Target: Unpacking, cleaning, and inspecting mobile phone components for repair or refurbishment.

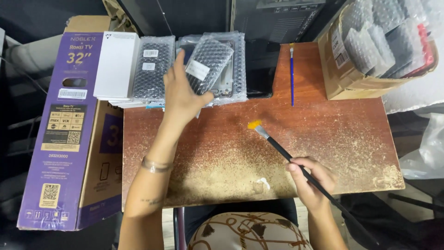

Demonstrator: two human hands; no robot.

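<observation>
Bubble-wrapped and flat, the packet was up in my left hand, pinched between thumb and fingers at its lower edge, lifted off the far-left part of the worn wooden table. Its long axis ran tilted, from the grip near my thumb up and away toward the right. Just behind and under it lay the row of similar wrapped packets, with a white box beside them at the left end, so the left hand was clearly the nearer one to that stack; the right sat well apart, close to my body. My right hand was closed around the black handle of a paintbrush, gripping near the back end, and the handle slanted up and left across the table so the orange bristle tip pointed toward the held packet, though with bare tabletop between them. A blue brush lay lengthwise at the far edge, untouched. A cardboard box full of more wrapped items stood at the far right corner, and a purple carton leaned along the table's left side.
</observation>
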